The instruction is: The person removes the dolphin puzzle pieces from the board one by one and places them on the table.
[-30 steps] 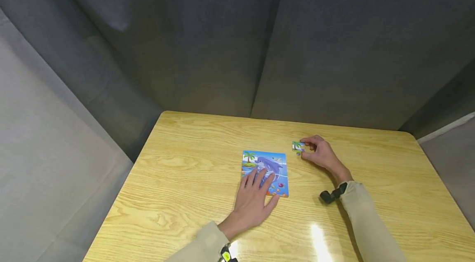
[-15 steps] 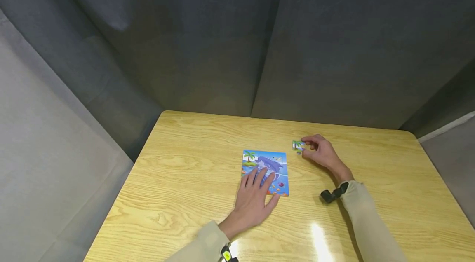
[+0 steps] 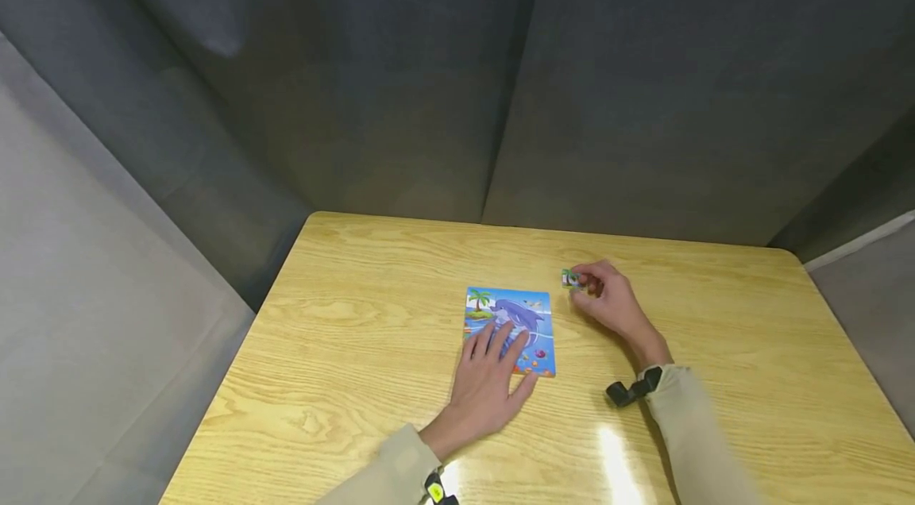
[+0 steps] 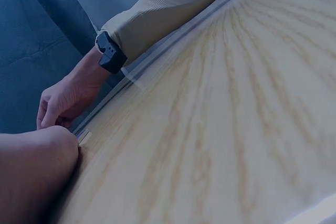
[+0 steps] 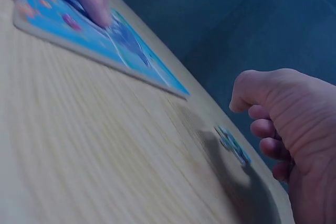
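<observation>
A square dolphin jigsaw puzzle (image 3: 541,330) lies on the table, showing a palm tree at its upper left. My left hand (image 3: 482,386) rests on its lower part with fingers spread, covering some of the picture. To the right of the puzzle's far corner, my right hand (image 3: 611,298) is curled close over a small palm-tree jigsaw piece (image 3: 569,279). In the right wrist view, the jigsaw piece (image 5: 232,145) shows just below my bent thumb and curled fingers. I cannot tell whether my right fingertips pinch a piece, since the thumb hides them.
The light wooden table (image 3: 343,306) extends around both hands. Dark curtains (image 3: 400,92) hang beyond its far edge, and a pale panel (image 3: 93,291) stands on the left. Each wrist carries a black camera, such as the right wrist camera (image 3: 632,388).
My right hand has shifted slightly left, and its fingers have come in over the small piece, covering more of it. My left hand has stayed on the puzzle.
</observation>
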{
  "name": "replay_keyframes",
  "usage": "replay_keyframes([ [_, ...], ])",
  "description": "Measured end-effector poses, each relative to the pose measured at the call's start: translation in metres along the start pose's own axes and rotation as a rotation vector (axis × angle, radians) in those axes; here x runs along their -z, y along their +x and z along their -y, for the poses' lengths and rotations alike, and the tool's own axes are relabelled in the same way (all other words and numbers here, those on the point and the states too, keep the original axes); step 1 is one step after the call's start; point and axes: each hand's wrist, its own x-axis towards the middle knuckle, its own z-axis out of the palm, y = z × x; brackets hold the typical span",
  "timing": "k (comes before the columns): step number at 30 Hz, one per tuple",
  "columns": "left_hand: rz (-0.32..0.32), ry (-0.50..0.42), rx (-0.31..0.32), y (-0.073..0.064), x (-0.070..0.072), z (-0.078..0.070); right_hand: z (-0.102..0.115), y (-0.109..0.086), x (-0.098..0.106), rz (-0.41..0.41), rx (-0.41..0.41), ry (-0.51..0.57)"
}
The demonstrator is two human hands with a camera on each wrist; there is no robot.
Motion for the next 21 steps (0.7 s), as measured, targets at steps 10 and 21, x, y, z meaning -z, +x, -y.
replay_keyframes([
  [10, 0.01, 0.008, 0.003, -0.002, 0.001, 0.0, 0.038, -0.004, -0.026, 0.107, 0.099, -0.058],
  [21, 0.039, 0.046, 0.007, -0.002, 0.001, 0.001, 0.059, -0.002, -0.056, 0.262, 0.113, -0.111],
])
